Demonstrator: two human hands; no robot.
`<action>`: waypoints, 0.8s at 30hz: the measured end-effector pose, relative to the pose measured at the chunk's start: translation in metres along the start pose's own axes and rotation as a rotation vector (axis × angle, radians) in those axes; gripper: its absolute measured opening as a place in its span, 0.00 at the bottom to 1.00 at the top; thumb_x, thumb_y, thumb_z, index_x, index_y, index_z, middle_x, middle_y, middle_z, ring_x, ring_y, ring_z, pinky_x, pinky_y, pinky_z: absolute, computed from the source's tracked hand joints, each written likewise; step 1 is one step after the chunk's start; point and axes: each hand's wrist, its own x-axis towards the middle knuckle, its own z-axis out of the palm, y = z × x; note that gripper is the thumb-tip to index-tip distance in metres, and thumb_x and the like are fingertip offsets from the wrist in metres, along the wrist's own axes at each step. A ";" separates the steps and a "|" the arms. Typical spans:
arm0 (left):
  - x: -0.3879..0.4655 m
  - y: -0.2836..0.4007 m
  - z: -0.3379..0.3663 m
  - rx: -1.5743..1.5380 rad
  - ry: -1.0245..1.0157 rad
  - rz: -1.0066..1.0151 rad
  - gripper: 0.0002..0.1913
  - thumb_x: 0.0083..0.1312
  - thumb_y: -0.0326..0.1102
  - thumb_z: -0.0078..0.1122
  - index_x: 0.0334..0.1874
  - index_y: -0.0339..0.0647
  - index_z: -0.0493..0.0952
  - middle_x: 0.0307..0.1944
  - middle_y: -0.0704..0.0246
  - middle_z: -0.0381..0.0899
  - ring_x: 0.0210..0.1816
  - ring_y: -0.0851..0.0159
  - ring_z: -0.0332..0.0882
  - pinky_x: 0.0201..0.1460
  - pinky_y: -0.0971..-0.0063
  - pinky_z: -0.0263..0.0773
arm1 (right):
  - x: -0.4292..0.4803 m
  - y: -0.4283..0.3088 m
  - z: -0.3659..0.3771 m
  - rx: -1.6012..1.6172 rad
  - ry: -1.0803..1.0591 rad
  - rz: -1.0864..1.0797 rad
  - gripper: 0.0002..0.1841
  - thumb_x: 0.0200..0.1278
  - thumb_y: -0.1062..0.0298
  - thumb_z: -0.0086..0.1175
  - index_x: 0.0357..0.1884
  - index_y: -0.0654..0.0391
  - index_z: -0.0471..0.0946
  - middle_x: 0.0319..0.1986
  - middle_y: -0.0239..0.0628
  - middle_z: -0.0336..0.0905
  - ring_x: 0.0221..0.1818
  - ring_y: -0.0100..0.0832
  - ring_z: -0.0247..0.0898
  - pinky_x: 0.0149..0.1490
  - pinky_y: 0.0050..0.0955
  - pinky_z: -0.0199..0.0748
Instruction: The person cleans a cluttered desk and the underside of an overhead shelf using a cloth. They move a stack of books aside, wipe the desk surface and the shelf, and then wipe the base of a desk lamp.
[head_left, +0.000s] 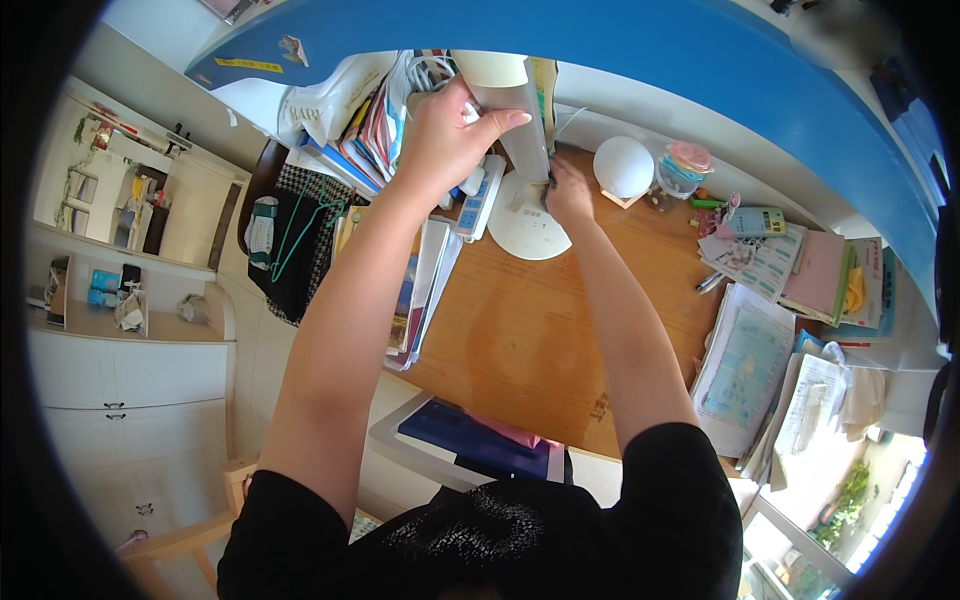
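A white desk lamp (529, 234) stands upright at the back of the wooden desk, on a round base with a wide pale post. My left hand (450, 131) is around the upper post, its thumb across the front and its other fingers hidden. Something small and white shows between thumb and palm. Low down, my right hand (570, 191) is against the right side of the post, just above the base. A small dark thing shows by its fingertips; whether it is held cannot be told. Left of the base lies a white and blue power strip (478, 206) with plugs in it.
A blue shelf edge (600, 37) overhangs the desk's back. Right of the lamp are a white globe (623, 166) and a clear jar (681, 172). Paper stacks (742, 352) line the right side. Books (431, 277) lie at left, near a chair (292, 217) with green hangers.
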 end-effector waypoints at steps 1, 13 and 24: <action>0.000 0.000 0.000 0.006 0.009 -0.010 0.21 0.57 0.41 0.73 0.45 0.33 0.79 0.38 0.61 0.86 0.40 0.63 0.86 0.44 0.72 0.78 | 0.007 -0.001 0.003 0.023 -0.044 0.137 0.26 0.56 0.76 0.48 0.59 0.53 0.75 0.58 0.43 0.74 0.62 0.47 0.67 0.65 0.40 0.66; -0.002 0.001 0.001 -0.057 -0.038 -0.074 0.23 0.58 0.45 0.71 0.49 0.35 0.77 0.41 0.62 0.86 0.41 0.65 0.85 0.41 0.72 0.79 | -0.079 0.015 0.017 -0.163 0.005 0.033 0.23 0.53 0.77 0.53 0.55 0.53 0.78 0.62 0.34 0.71 0.65 0.38 0.64 0.65 0.42 0.66; 0.004 -0.013 0.006 -0.042 0.008 0.026 0.26 0.56 0.49 0.72 0.49 0.37 0.78 0.38 0.61 0.86 0.39 0.57 0.85 0.44 0.66 0.78 | -0.158 -0.002 0.001 -0.280 -0.028 -0.047 0.21 0.56 0.77 0.48 0.53 0.52 0.79 0.62 0.34 0.70 0.64 0.39 0.65 0.62 0.45 0.63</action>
